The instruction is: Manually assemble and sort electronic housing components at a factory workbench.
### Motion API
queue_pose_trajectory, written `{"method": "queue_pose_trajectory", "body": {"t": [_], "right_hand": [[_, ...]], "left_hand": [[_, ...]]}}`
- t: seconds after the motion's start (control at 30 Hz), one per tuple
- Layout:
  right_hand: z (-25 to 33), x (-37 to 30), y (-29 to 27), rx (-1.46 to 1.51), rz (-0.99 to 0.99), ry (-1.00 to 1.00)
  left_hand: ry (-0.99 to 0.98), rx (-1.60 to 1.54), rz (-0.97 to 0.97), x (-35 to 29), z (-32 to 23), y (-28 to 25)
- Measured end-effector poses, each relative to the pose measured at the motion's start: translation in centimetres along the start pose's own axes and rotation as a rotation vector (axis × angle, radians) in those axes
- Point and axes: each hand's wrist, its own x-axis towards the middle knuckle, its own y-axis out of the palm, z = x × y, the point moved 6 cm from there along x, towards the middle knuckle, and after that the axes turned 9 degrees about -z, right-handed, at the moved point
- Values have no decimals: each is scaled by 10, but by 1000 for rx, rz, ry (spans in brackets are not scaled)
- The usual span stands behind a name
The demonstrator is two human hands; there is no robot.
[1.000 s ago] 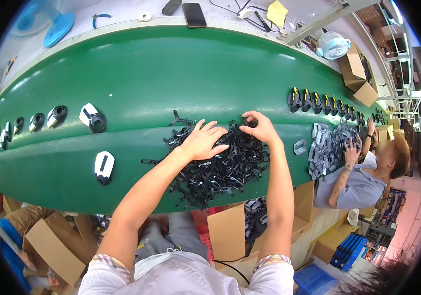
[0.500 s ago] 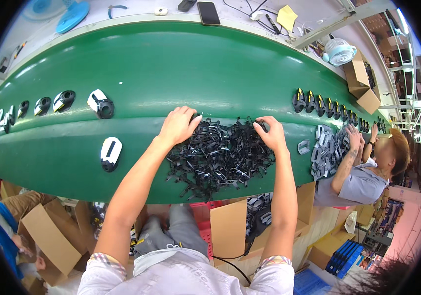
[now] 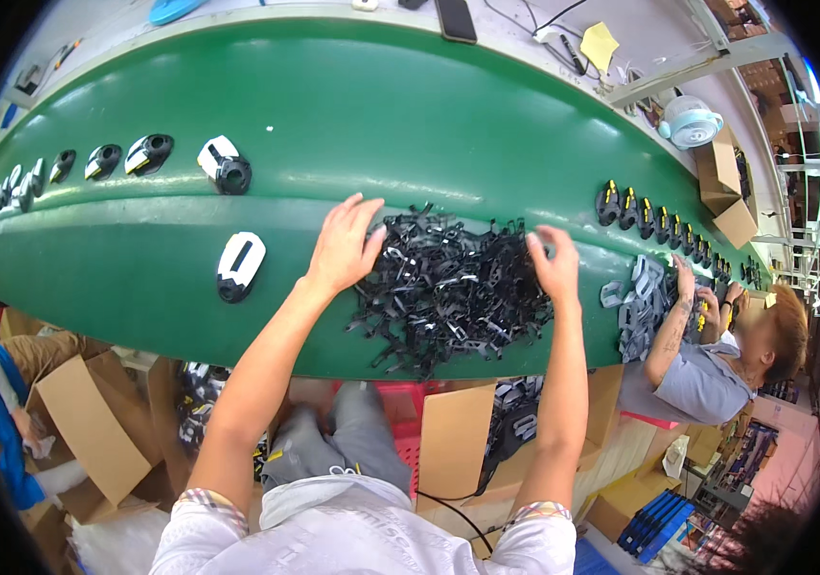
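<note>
A heap of small black plastic clip-like parts (image 3: 453,287) lies on the green work surface (image 3: 352,105) in front of me. My left hand (image 3: 345,247) is at the heap's left edge, fingers stretched and thumb apart, holding nothing. On the opposite edge is my right hand (image 3: 555,266), also open, its fingertips slightly blurred. Whether either hand touches the outermost parts I cannot tell. Left of the heap lies a white-and-black plastic housing (image 3: 239,266), with another white-and-black housing (image 3: 226,165) farther back.
Rows of similar housings run along the left and the right (image 3: 642,213). At the right a co-worker (image 3: 697,369) handles parts beside a pile of grey plastic pieces (image 3: 642,311). Cardboard boxes (image 3: 456,441) stand below the near edge. A phone (image 3: 456,19) lies at the back.
The whole view has shifted a little. My hands' fingers have opened out more at the heap's sides. The heap looks much the same, and the co-worker's hands have moved.
</note>
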Motion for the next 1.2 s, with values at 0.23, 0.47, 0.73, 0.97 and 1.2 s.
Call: {"method": "queue_pose_trajectory", "body": {"t": [0.23, 0.47, 0.73, 0.97, 1.2], "right_hand": [[133, -109, -55, 495, -458, 241], [209, -368, 156, 634, 236, 388], [-54, -507, 383, 168, 181, 1085], [-99, -456, 481, 128, 210, 881], [-111, -508, 546, -22, 374, 797]], "left_hand": [[-97, 24, -195, -61, 14, -90], [129, 71, 67, -135, 16, -82], [404, 374, 161, -145, 11, -64], [520, 573, 144, -155, 22, -74], [379, 581, 170, -157, 21, -106]]}}
